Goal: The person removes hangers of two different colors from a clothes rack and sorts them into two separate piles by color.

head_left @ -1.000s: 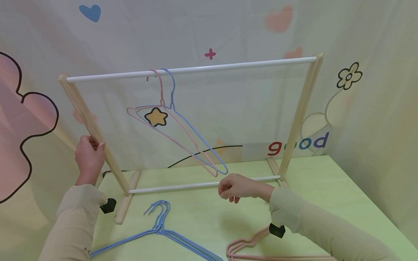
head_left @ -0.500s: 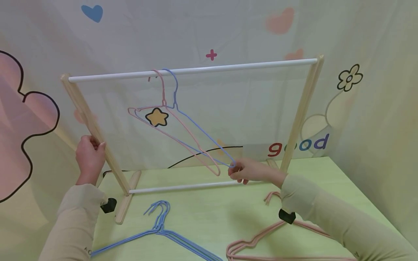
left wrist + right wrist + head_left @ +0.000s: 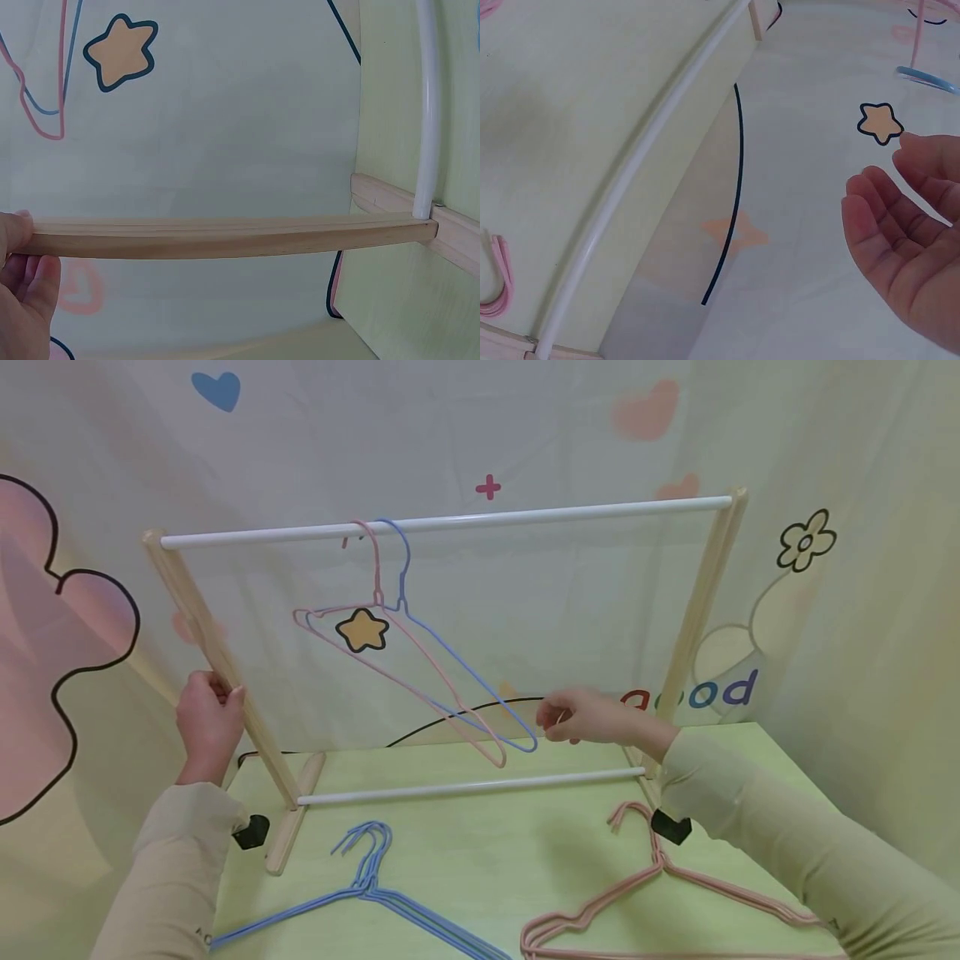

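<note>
My left hand [image 3: 210, 718] grips the left wooden post of the clothes rack [image 3: 262, 737], thumb on one side and fingers on the other, as the left wrist view shows along the post [image 3: 225, 241]. From the white top rail [image 3: 525, 516] hang a pink hanger [image 3: 431, 662] and, just right of it, a blue hanger [image 3: 472, 674], both turned at an angle. To the right of the blue hanger's lower corner is my right hand [image 3: 603, 718], apart from it. In the right wrist view its fingers [image 3: 862, 217] are loosely bent with nothing between them.
Several blue hangers [image 3: 367, 887] lie stacked at the table's front left. A stack of pink hangers [image 3: 660, 862] lies front right, under my right forearm. The rack's white lower bar [image 3: 472, 785] runs just above the table [image 3: 480, 843]. A printed curtain [image 3: 555, 435] hangs behind.
My right hand has risen and moved right. It touched the blue hanger's lower corner, which swung right, and has let go of it. The left hand has stayed on the post.
</note>
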A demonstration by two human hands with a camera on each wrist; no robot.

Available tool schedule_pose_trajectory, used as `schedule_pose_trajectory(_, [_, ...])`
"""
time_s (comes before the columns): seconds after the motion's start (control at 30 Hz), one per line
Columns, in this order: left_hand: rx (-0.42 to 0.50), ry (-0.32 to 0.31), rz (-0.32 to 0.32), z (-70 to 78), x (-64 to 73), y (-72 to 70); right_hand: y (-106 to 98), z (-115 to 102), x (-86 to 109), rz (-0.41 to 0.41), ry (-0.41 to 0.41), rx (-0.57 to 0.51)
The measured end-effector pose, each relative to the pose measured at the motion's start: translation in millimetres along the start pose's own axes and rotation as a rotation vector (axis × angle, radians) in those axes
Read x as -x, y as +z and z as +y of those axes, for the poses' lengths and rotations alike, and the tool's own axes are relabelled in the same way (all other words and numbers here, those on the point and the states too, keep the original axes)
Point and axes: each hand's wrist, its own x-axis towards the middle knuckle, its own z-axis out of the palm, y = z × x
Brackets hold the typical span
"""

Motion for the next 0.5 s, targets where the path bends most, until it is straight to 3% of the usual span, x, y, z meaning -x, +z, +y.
schedule_pose_trajectory(0.5, [-0.003,-0.003,-0.002,1.1,1.0,-0.6,-19.0,-27.5,-8.2,0.08,0.0,-0.053])
